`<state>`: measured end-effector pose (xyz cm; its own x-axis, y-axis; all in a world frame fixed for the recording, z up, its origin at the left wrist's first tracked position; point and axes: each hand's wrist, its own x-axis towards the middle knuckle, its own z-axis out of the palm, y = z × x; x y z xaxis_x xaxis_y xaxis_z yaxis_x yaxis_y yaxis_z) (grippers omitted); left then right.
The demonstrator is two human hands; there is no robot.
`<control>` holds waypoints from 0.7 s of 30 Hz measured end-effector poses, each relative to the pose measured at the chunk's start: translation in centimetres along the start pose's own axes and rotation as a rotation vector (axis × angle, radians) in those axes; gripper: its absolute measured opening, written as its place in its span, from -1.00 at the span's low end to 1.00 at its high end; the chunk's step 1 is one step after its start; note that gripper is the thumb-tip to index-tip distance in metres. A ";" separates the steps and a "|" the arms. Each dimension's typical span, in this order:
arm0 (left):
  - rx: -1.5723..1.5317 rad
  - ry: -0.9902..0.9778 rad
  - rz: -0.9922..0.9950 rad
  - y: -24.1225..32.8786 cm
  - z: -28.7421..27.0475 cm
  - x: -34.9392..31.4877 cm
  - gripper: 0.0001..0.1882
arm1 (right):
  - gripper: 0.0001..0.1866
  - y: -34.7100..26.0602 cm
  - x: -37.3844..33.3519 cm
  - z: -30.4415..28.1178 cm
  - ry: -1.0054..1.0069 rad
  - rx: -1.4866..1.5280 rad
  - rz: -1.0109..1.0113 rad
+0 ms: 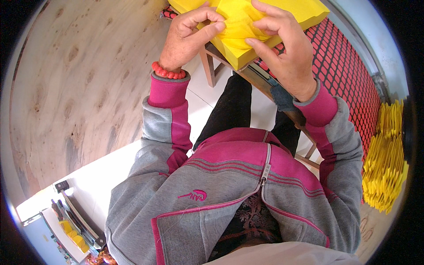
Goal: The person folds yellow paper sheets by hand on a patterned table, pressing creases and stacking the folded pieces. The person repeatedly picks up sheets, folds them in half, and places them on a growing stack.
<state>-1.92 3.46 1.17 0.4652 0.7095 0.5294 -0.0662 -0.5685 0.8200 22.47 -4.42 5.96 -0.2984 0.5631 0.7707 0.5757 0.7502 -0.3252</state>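
A thick, flat-topped yellow stack or block [304, 12] lies at the top of the view, one corner pointing toward me. On it is a thin yellow sheet [238, 31], creased and partly folded. My left hand [187, 37], a red bead bracelet at its wrist, pinches the sheet's left side between thumb and forefinger. My right hand [289, 51] is at the sheet's right side with fingers spread, thumb and fingertips touching or just over the yellow surface. Whether any fold sits between the right fingers I cannot tell.
The yellow stack rests on a wooden stool or bench [210, 66] with a red-and-black patterned cover [342, 57] to its right. Many folded yellow pieces [384, 163] are piled at the far right. A wooden board [84, 88] fills the left. A tray [66, 225] stands lower left.
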 end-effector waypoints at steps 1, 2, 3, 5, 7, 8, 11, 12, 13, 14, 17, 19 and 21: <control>0.004 -0.001 -0.002 0.0 0.0 0.0 -0.90 | -0.67 0.0 0.0 0.0 0.002 -0.035 -0.046; 0.007 0.004 -0.004 -0.1 -0.1 0.0 -0.90 | -0.67 0.0 0.1 0.0 0.002 -0.028 -0.054; 0.009 0.009 -0.005 -0.1 0.0 0.0 -0.90 | -0.67 0.1 0.1 0.0 0.001 -0.020 -0.061; 0.003 0.015 -0.002 -0.1 0.0 0.0 -0.89 | -0.66 0.1 0.1 0.2 0.008 -0.020 -0.086; -0.012 0.015 0.007 -0.2 0.1 0.0 -0.89 | -0.66 0.2 0.1 0.3 0.025 -0.034 -0.118; -0.024 0.016 0.004 -0.2 0.2 0.0 -0.89 | -0.66 0.3 0.1 0.3 0.012 -0.037 -0.107; -0.044 0.015 -0.003 -0.2 0.2 0.0 -0.89 | -0.66 0.3 0.0 0.1 -0.015 -0.045 -0.083; -0.039 0.013 -0.003 -0.3 0.2 0.0 -0.89 | -0.66 0.3 0.0 0.1 -0.015 -0.049 -0.082; -0.035 0.011 -0.004 -0.3 0.1 0.0 -0.89 | -0.65 0.3 0.0 0.1 -0.015 -0.052 -0.081; -0.028 0.008 0.000 -0.3 0.1 0.0 -0.89 | -0.67 0.3 0.0 0.2 -0.002 -0.048 -0.096; -0.003 0.006 0.022 -0.5 -0.1 0.0 -0.89 | -0.72 0.5 0.2 0.4 0.003 -0.062 -0.145; 0.015 0.013 0.048 -0.6 -0.1 0.0 -0.90 | -0.77 0.6 0.3 0.4 -0.041 -0.107 -0.180; 0.004 0.017 0.029 -0.6 0.0 0.0 -0.90 | -0.80 0.6 0.3 0.6 -0.018 -0.093 -0.193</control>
<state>-1.88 3.82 0.67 0.4479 0.6999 0.5563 -0.0757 -0.5903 0.8037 22.28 -3.60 5.72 -0.4233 0.4187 0.8035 0.5743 0.8099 -0.1195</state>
